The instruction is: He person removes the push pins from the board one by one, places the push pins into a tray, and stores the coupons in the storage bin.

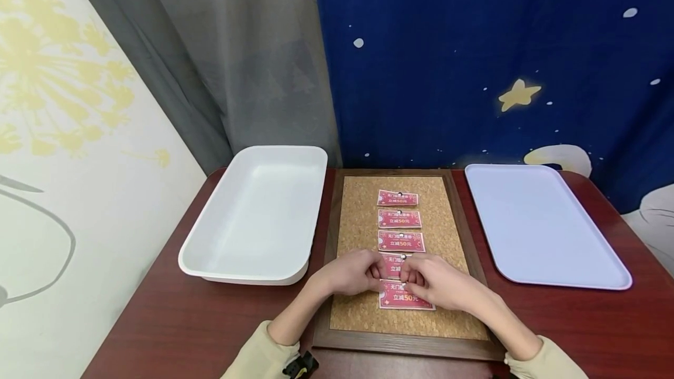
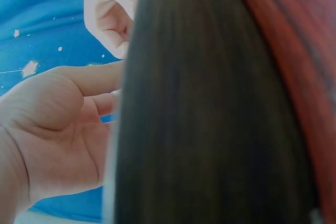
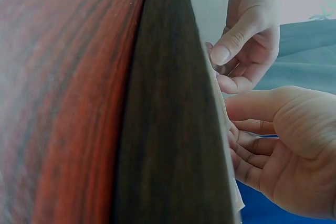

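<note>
Okay, looking at the nearest pink coupon [image 1: 406, 299], lying on the near part of the corkboard [image 1: 368, 321] and stretching left to right along its long axis. Sitting mostly just near of both grips, extending rightward from the left hand [image 1: 350, 272] and leftward from the right hand [image 1: 442, 283]. Hiding its right part under the right one, so calling that side nearer, only barely. Curling the fingers on both sides, bunching thumb and fingertips close by the coupon's far edge. Honestly not managing to tell pinching from plain touching on either side. Spotting a silvery pin [image 1: 403, 257] on the next coupon [image 1: 391, 268], just far of there. Beyond that, counting three farther coupons [image 1: 400, 219] in the same column. Going outward, finding a white tub [image 1: 263, 209] on the left and a lilac tray [image 1: 542, 224] on the right, resting on the reddish worktop [image 1: 168, 320].
</note>
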{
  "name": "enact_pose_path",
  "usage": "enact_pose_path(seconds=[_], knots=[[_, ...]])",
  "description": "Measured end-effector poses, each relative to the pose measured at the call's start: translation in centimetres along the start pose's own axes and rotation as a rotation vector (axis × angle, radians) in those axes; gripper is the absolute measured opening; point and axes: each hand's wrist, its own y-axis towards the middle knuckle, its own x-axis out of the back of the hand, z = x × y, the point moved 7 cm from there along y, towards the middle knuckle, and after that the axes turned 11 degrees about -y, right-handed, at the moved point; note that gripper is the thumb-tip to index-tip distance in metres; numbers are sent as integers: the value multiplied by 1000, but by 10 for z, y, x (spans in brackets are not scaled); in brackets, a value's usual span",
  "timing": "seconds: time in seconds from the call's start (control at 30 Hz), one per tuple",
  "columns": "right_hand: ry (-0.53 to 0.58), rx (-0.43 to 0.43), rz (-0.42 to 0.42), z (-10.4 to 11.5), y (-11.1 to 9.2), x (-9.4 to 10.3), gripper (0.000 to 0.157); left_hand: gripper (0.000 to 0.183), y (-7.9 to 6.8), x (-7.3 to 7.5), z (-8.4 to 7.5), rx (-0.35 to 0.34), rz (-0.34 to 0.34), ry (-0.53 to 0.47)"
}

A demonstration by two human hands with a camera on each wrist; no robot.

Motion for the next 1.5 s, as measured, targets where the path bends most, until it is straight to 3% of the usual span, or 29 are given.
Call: enact_pose_path(seconds=[0.43,0.77,1.2,1.5], knots=[[-28,3,-41,6,1,5,19,11,1,1,-1,-11,-13,2],[23,-21,3,6,6,3,16,11,1,1,1,-20,-13,-66],[44,-39,28,2,7,-2,15,11,2,-1,1,-26,-22,-65],[41,-58,5,3,8,-1,14,12,1,-1,1,-17,-25,-83]])
